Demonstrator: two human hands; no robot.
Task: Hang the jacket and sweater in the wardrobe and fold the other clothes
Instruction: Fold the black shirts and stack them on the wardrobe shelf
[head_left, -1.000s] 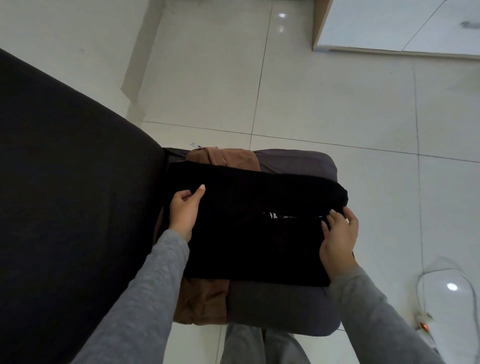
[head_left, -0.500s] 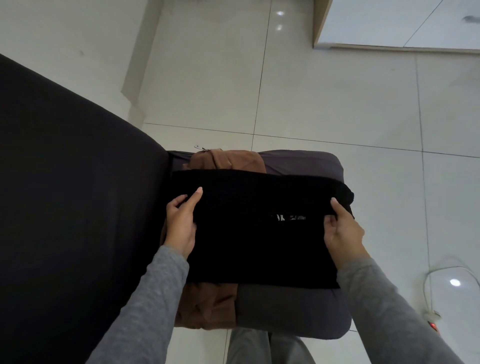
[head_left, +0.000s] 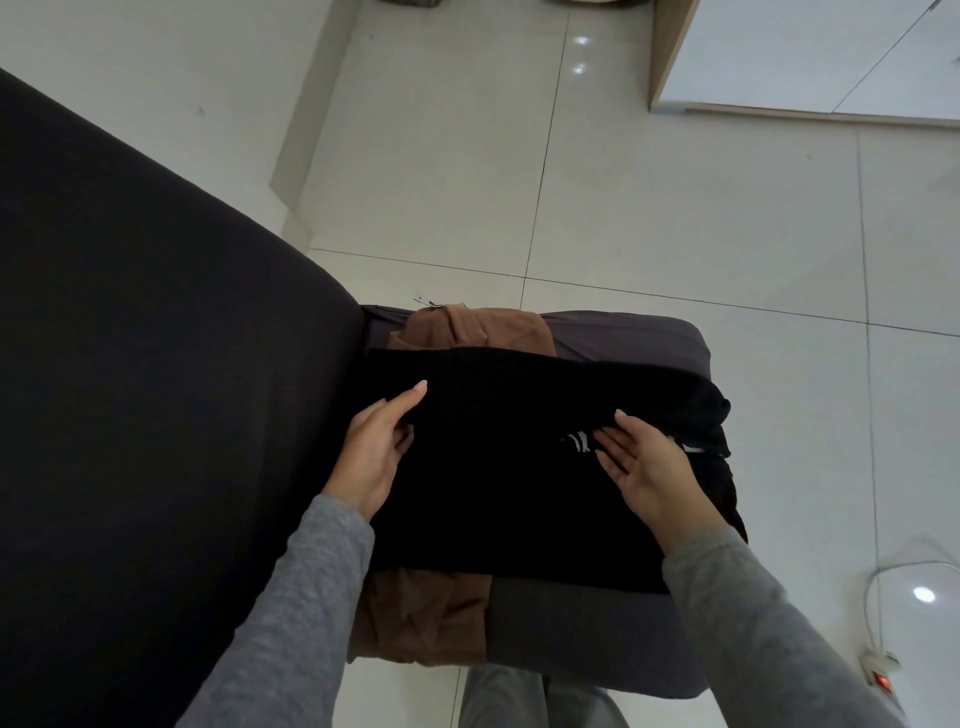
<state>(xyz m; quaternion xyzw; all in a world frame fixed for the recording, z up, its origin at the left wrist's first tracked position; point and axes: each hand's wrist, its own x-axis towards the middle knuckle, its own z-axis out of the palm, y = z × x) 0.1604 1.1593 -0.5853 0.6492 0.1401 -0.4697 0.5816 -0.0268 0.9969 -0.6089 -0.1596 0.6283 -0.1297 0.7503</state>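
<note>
Left grip (head_left: 371, 452): clamped on the left edge of the black garment (head_left: 498, 499). The forefinger lies stretched along the top, the other fingers curl in at the fold.
Right grip (head_left: 647, 467): fingers apart and straight, flat on the cloth, just beside the small white stripes (head_left: 577, 441).
Black garment: folded into a wide band, spanning from one grip to the other, with its bunched end spilling out past the right grip.
Underneath: a brown garment (head_left: 426, 618) pokes out both beyond and short of the left grip. Everything sits on a grey cushion (head_left: 623, 332).
Outside the left grip: a dark sofa (head_left: 156, 415), right against the cushion.
</note>
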